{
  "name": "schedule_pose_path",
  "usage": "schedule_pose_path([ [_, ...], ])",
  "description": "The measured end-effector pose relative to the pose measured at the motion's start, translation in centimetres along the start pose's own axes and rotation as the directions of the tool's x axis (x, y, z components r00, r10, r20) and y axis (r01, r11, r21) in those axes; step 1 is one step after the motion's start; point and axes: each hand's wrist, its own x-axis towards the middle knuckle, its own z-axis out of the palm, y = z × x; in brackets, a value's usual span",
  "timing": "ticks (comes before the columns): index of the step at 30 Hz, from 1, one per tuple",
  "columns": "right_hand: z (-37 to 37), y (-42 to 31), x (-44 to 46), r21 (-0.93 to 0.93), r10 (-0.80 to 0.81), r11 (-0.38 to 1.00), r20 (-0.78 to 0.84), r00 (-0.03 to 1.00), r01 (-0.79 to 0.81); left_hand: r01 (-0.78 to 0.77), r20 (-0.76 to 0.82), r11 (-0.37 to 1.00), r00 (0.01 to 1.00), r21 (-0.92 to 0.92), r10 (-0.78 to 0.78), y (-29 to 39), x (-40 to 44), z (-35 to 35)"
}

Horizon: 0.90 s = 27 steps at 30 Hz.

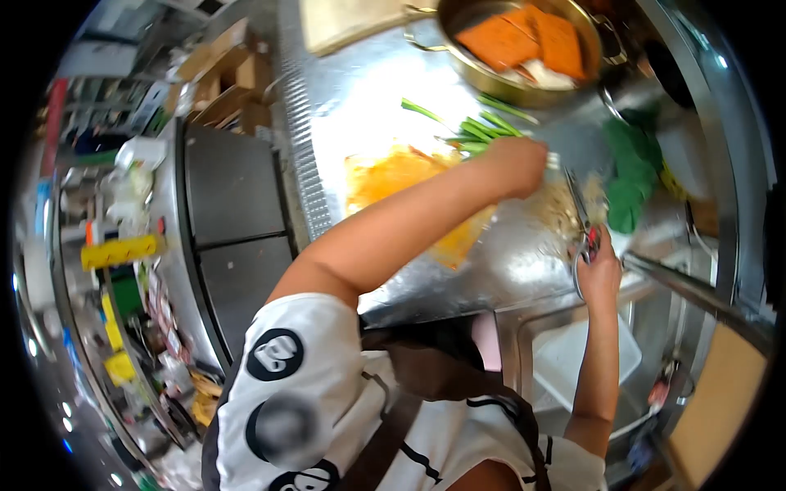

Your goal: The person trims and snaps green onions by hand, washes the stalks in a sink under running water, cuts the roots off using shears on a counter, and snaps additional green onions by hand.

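My right hand (602,266) is closed around the handles of a pair of scissors (578,203), whose blades point away from me over the metal counter. My left hand (524,166) is closed near the blade tips. A small whitish piece (553,160) shows at its fingers, too small to name. Just beyond that hand lie cut green onion stalks (483,131). Pale, beige shredded food (558,211) lies between my hands on the counter. Partly hidden under my left forearm is a glossy orange-yellow sheet or bag (389,176).
A brass pot (512,92) with orange slabs stands at the far side. A wooden board (348,24) lies to its left. Green cloth or gloves (632,176) rest at right. Nearer me is a sink with a white tub (585,364). Cardboard boxes (233,74) are far left.
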Motion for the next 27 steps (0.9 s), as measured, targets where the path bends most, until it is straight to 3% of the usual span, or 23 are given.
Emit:
schedule_pose_path([
  [2, 1.8, 0.7, 0.2, 0.115, -0.213, 0.966, -0.153, 0.965, 0.231, 0.060, -0.086, 0.929, 0.996, 0.365, -0.031, 0.2, 1.0, 0.2],
  [3, 2.5, 1.5, 0.5, 0.180, -0.185, 0.964, -0.080, 0.979, 0.197, 0.072, -0.155, 0.793, 0.988, 0.604, 0.028, -0.8, 1.9, 2.1],
  [4, 3.4, 2.2, 0.6, 0.374, -0.121, 0.916, -0.078, 0.990, 0.142, -0.009, -0.126, 0.865, 0.988, 0.502, 0.084, -3.0, 3.7, 4.6],
  [5, 1.9, 1.0, 0.4, 0.145, -0.116, 0.982, -0.022, 0.993, 0.118, 0.033, -0.280, 0.890, 0.954, 0.456, 0.108, -4.3, 4.7, 6.4],
  [6, 1.8, 1.1, 0.3, 0.127, -0.098, 0.987, -0.036, 0.995, 0.102, 0.064, -0.429, 0.914, 0.894, 0.401, 0.126, -4.7, 5.2, 7.5],
  [7, 1.5, 0.9, 0.2, 0.050, -0.133, 0.990, -0.037, 0.990, 0.135, -0.074, -0.570, 0.945, 0.781, 0.320, 0.255, -5.0, 3.4, 7.3],
  [9, 0.8, 0.6, -0.3, -0.086, -0.192, 0.979, -0.057, 0.980, 0.187, -0.080, -0.658, 0.949, 0.703, 0.305, 0.270, -4.4, 0.4, 6.5],
  [11, 0.0, 0.0, -0.9, -0.135, -0.241, 0.964, -0.081, 0.967, 0.228, -0.243, -0.676, 0.963, 0.690, 0.118, 0.257, -3.3, -7.0, 2.6],
  [13, 0.2, 0.1, -1.0, -0.335, -0.224, 0.925, -0.100, 0.969, 0.179, -0.308, -0.684, 0.951, 0.692, 0.012, 0.233, -3.9, -13.7, 0.6],
  [15, 0.9, 2.5, -0.7, -0.432, -0.221, 0.894, -0.189, 0.957, 0.121, -0.303, -0.672, 0.953, 0.707, -0.006, 0.220, -6.6, -19.3, 0.7],
  [17, 0.6, -0.5, -0.6, -0.520, -0.230, 0.852, -0.271, 0.935, 0.059, -0.262, -0.732, 0.964, 0.666, -0.048, 0.145, -10.4, -24.1, 2.6],
  [19, -2.6, -9.2, -5.1, -0.281, -0.529, 0.849, -0.429, 0.732, 0.448, -0.195, -0.655, 0.925, 0.752, -0.326, -0.072, -13.0, -30.7, 2.3],
  [20, -2.8, -12.6, -6.7, -0.282, -0.541, 0.841, -0.427, 0.725, 0.461, -0.190, -0.664, 0.926, 0.744, -0.326, -0.081, -14.4, -33.5, 2.8],
  [22, -1.6, -19.0, -9.4, -0.150, -0.682, 0.724, -0.303, 0.666, 0.673, -0.138, -0.559, 0.783, 0.775, -0.607, -0.296, -17.3, -38.3, 4.9],
  [24, 3.2, -24.7, -12.2, 0.144, -0.728, 0.644, -0.188, 0.660, 0.751, 0.091, -0.291, 0.789, 0.899, -0.607, -0.327, -21.0, -42.9, 7.4],
  [25, 7.4, -26.5, -11.9, 0.579, -0.442, 0.773, 0.200, 0.875, 0.259, 0.208, -0.091, 0.777, 0.942, -0.594, -0.322, -22.6, -44.9, 8.0],
  [26, 11.9, -28.4, -11.8, 0.605, -0.172, 0.690, 0.670, 0.722, -0.397, 0.174, -0.119, 0.789, 0.947, -0.588, -0.298, -24.4, -46.8, 9.6],
  [27, 15.6, -31.2, -14.7, 0.624, -0.281, 0.653, 0.725, 0.629, -0.428, 0.225, 0.053, 0.701, 0.965, -0.677, -0.258, -25.6, -48.9, 9.3],
])
